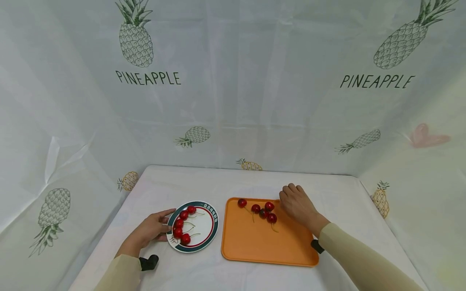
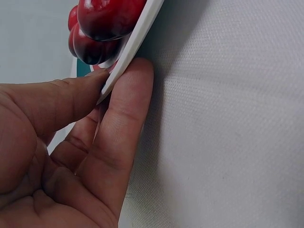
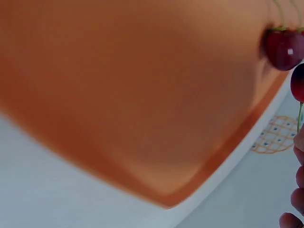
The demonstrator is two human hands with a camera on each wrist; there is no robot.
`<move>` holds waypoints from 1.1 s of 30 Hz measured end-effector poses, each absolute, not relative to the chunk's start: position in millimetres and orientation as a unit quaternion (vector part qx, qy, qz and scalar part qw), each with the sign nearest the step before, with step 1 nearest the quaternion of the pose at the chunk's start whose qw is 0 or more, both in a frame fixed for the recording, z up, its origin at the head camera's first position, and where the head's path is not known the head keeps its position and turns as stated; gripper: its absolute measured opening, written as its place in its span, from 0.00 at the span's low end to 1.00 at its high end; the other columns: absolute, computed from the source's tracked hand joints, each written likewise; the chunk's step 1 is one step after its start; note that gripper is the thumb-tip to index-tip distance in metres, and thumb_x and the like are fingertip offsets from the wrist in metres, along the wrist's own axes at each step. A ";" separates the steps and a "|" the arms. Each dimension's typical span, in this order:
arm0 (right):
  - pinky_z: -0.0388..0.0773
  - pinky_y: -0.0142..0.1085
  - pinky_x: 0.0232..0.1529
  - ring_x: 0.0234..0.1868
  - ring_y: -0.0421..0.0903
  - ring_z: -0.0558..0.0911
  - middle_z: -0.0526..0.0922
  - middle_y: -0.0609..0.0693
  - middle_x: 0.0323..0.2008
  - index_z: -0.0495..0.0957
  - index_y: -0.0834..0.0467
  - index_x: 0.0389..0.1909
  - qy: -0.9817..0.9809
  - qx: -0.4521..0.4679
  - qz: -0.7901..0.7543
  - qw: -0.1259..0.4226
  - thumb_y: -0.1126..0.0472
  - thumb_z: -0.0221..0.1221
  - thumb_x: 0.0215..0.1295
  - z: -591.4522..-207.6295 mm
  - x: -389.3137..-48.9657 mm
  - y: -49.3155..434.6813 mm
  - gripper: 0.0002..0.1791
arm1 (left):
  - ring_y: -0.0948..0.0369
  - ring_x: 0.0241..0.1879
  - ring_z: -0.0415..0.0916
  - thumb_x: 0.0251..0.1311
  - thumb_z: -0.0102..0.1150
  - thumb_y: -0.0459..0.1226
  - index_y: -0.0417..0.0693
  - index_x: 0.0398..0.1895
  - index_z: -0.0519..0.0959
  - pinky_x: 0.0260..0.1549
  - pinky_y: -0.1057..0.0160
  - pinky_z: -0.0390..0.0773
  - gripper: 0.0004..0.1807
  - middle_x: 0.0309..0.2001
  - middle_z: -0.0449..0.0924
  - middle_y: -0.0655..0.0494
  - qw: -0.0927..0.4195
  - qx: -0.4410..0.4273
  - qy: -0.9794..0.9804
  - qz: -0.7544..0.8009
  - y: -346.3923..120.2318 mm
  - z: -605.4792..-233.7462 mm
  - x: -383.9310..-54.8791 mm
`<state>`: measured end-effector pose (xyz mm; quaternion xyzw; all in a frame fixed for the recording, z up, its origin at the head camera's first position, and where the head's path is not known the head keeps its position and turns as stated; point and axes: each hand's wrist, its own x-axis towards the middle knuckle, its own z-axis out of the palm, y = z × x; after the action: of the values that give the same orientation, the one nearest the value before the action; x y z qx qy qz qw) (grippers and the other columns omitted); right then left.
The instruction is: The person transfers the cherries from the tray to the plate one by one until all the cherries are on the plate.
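Observation:
My left hand point(image 1: 149, 228) grips the left rim of a white plate point(image 1: 202, 227) with a dark green border. In the left wrist view its thumb point(image 2: 71, 95) lies over the rim and a finger sits beneath it. Several red cherries point(image 1: 178, 223) with stems lie along the plate's left side. At the far right edge of an orange tray point(image 1: 262, 246), my right hand point(image 1: 296, 204) pinches the green stem of a cherry point(image 3: 298, 83), partly cut off in the right wrist view. More cherries point(image 1: 256, 209) lie near the tray's back edge.
The plate stands left of the tray on a white-covered table point(image 1: 174, 273), with a narrow gap between them. Behind the table hangs a pale curtain point(image 1: 255, 101) with pineapple prints. Sheets also hang at both sides.

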<state>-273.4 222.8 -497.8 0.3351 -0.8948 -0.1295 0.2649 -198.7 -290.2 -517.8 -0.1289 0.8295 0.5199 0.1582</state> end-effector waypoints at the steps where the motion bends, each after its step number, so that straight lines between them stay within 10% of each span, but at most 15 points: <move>1: 0.60 0.39 0.35 0.35 0.51 0.66 0.67 0.51 0.27 0.69 0.59 0.27 -0.895 0.336 -0.126 0.267 0.58 0.71 0.63 -495.6 -272.8 219.9 0.19 | 0.54 0.42 0.81 0.64 0.64 0.25 0.49 0.79 0.68 0.39 0.57 0.90 0.39 0.61 0.72 0.35 0.158 -0.130 0.829 0.521 -290.1 -517.6 -198.6; 33: 0.72 0.34 0.46 0.43 0.47 0.71 0.75 0.47 0.35 0.78 0.55 0.38 -0.867 0.432 -0.096 0.229 0.54 0.64 0.73 -495.0 -223.1 50.3 0.09 | 0.54 0.41 0.81 0.64 0.66 0.25 0.50 0.80 0.67 0.39 0.57 0.90 0.40 0.63 0.71 0.34 0.163 -0.129 0.829 0.518 -292.7 -520.6 -201.5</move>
<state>-223.1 50.3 -495.0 0.4317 -0.8673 -0.0959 0.2287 -201.5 -292.7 -520.6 -0.1292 0.8294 0.5184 0.1631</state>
